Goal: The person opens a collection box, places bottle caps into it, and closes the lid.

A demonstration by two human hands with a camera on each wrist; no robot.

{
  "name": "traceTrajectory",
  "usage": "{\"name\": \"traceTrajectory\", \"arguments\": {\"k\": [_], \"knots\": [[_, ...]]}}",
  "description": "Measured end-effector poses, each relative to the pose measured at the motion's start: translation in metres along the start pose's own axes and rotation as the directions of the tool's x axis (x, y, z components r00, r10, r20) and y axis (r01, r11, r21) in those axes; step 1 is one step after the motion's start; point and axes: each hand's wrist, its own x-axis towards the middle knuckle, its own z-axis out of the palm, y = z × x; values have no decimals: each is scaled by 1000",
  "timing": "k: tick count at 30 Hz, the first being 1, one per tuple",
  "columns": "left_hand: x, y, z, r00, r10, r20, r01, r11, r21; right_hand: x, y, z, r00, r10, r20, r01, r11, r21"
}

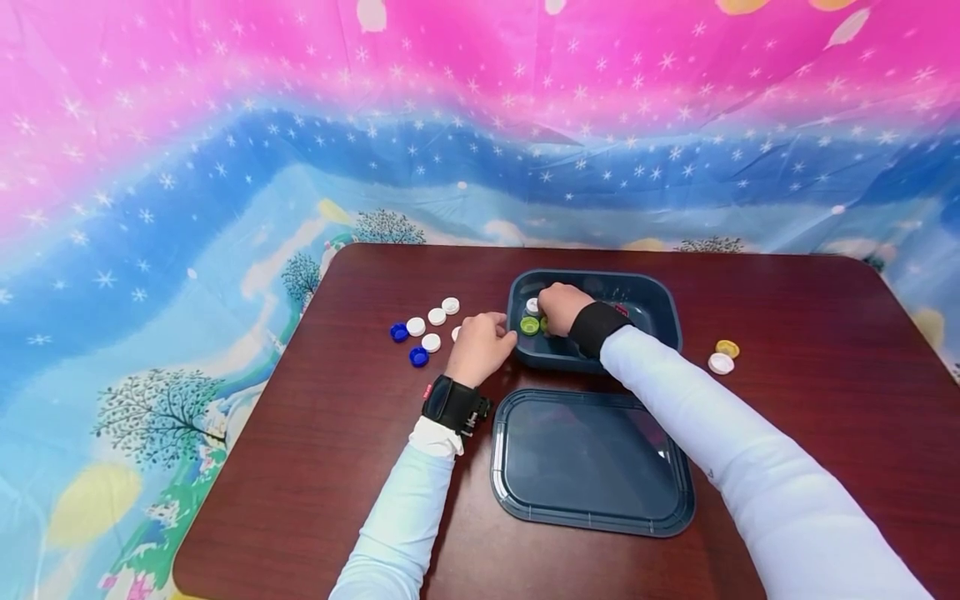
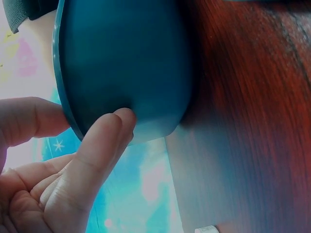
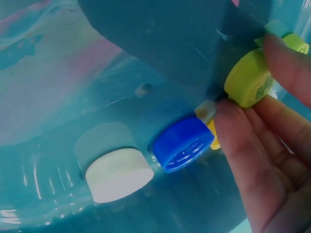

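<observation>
A dark blue-grey plastic box (image 1: pixel 555 360) stands on the table. My right hand (image 1: pixel 564 308) reaches inside it and pinches a yellow-green bottle cap (image 3: pixel 245 85) between thumb and fingers. Near those fingertips lie a blue cap (image 3: pixel 180 145), a white cap (image 3: pixel 119 177) and part of a yellow cap (image 3: pixel 216 136). A second green cap (image 3: pixel 297 43) shows behind the thumb. At the box's left end, my left hand (image 1: pixel 483 346) holds the wall, its thumb (image 2: pixel 99 141) on the outer face and another finger over the rim (image 2: pixel 60 87).
The box's lid (image 1: pixel 592 462) lies flat in front of it. Left of the box are several white caps (image 1: pixel 437 317) and two blue caps (image 1: pixel 418 357). To the right, a yellow cap (image 1: pixel 727 348) touches a white one (image 1: pixel 721 363). A printed cloth (image 1: pixel 480 167) hangs behind the table.
</observation>
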Motion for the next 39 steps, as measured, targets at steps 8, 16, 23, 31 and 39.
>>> {"name": "traceTrajectory", "arguments": {"k": [8, 16, 23, 31, 39], "knots": [[-3, 0, 3, 1000, 5, 1, -5, 1000, -7, -8, 1, -2, 1000, 2, 6, -2, 1000, 19], [-2, 1, 5, 1000, 10, -4, -10, 1000, 8, -29, 2, -23, 999, 1, -43, 1, 998, 57], [-2, 2, 6, 1000, 22, -9, -22, 1000, 0, -63, 10, -56, 990, 23, -139, -17, 999, 40], [-2, 2, 3, 1000, 25, -5, -25, 1000, -1, -114, 35, -80, 966, 94, -241, -86, 995, 43], [-1, 3, -1, 1000, 24, -20, -24, 1000, 14, -154, 73, -84, 948, 201, -248, -177, 978, 114]]}}
